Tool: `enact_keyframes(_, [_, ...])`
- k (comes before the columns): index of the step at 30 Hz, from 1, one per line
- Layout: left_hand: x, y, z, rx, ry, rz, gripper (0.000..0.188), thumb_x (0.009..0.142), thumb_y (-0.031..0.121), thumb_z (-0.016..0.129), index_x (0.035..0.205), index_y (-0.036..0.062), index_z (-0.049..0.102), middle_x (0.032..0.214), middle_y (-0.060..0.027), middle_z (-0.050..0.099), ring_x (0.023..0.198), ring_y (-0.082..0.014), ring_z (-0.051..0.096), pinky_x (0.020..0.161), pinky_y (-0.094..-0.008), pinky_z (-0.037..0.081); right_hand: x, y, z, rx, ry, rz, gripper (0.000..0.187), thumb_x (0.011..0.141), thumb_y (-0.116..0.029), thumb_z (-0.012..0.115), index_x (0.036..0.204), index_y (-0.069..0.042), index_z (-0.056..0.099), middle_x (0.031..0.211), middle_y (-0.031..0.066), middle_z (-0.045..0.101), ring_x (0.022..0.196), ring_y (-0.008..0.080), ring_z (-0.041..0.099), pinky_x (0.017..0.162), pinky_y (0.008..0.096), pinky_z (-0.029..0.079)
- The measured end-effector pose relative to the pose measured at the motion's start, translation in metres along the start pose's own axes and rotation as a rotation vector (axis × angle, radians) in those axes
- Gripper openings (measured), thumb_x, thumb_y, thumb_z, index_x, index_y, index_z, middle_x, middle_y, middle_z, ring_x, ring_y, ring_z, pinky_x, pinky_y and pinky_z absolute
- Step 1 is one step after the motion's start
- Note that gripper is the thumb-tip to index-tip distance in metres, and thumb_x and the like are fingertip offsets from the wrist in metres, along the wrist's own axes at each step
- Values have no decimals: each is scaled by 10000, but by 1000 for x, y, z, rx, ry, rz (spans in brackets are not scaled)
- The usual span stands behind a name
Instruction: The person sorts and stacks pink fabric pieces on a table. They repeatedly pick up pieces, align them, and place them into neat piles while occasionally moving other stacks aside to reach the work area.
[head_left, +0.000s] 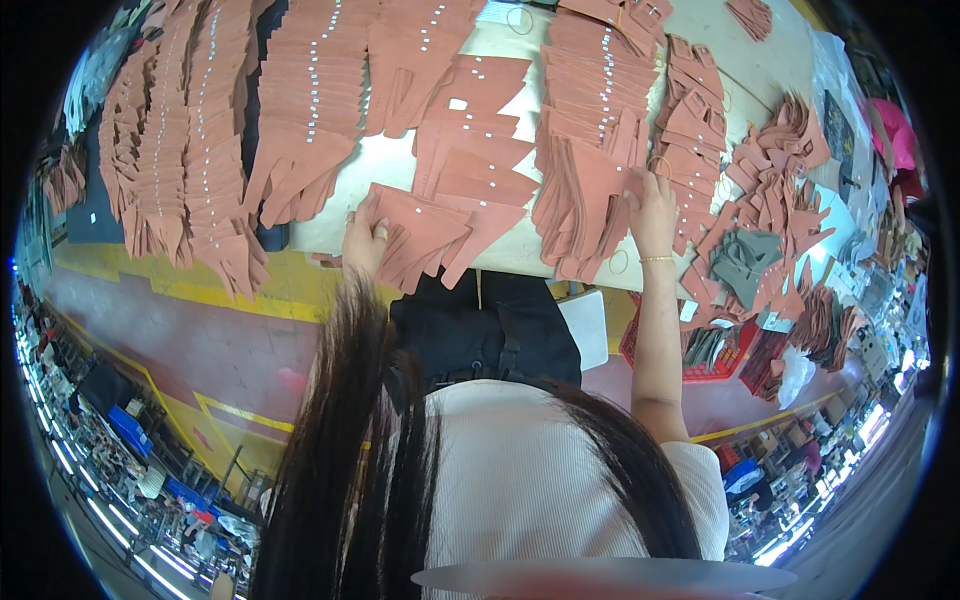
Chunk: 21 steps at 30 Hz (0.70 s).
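My left hand point(364, 246) is closed on the left edge of a small stack of rust-coloured cut fabric pieces point(425, 232) at the table's near edge. The fingertips are partly hidden by the cloth. Over to the right, my right hand point(655, 212) pinches the upper right edge of another pile of rust fabric pieces point(590, 200). Between the two hands, fanned rust pieces point(475, 135) with small white stickers lie overlapping.
Long overlapping rows of rust pieces point(215, 110) cover the pale table point(375, 165). A loose heap point(775, 160) lies at the right, with a grey-green cloth bundle point(745, 265) on it. Red crates point(715, 360) stand below the right edge.
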<state>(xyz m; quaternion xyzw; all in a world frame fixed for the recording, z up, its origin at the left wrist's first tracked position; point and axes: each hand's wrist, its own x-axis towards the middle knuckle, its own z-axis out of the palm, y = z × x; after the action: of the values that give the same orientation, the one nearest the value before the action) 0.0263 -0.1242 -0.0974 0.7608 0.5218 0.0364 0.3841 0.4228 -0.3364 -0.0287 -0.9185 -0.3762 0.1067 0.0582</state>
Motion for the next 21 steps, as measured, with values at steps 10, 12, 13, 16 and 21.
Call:
enact_keyframes(10, [1, -8, 3, 2, 19, 32, 554, 885, 96, 631, 1410, 119, 455, 1230, -282, 535, 1155, -450, 520, 989, -472, 438, 0, 0, 0, 18, -9, 0, 419, 827, -146, 714, 1226, -173, 588, 1141, 86, 595, 1056, 340, 572, 876, 525, 459])
enact_keyframes(12, [1, -7, 2, -6, 25, 48, 552, 884, 93, 631, 1408, 123, 458, 1231, -280, 534, 1163, -450, 516, 993, -473, 434, 0, 0, 0, 11, -16, 2, 415, 829, -147, 713, 1224, -170, 588, 1140, 86, 595, 1052, 341, 573, 875, 526, 459])
enact_keyframes(13, [1, -7, 2, -1, 10, 24, 549, 885, 91, 628, 1407, 118, 458, 1232, -279, 535, 1163, -449, 516, 995, -473, 433, 0, 0, -1, 14, -12, -4, 414, 830, -147, 712, 1223, -169, 588, 1139, 86, 595, 1050, 341, 573, 875, 526, 460])
enact_keyframes(16, [1, -5, 0, -8, -2, 21, 542, 888, 87, 621, 1404, 100, 455, 1237, -279, 536, 1166, -449, 514, 1002, -471, 428, 1, 0, 0, 15, -4, -13, 408, 830, -147, 712, 1218, -168, 589, 1138, 86, 595, 1049, 340, 573, 873, 527, 460])
enact_keyframes(21, [1, -4, 0, -39, 11, 55, 532, 894, 79, 610, 1401, 66, 447, 1258, -281, 534, 1180, -448, 506, 1015, -466, 417, 1, 1, 0, -7, -11, -8, 424, 818, -147, 719, 1222, -175, 592, 1140, 87, 604, 1037, 349, 583, 871, 508, 461])
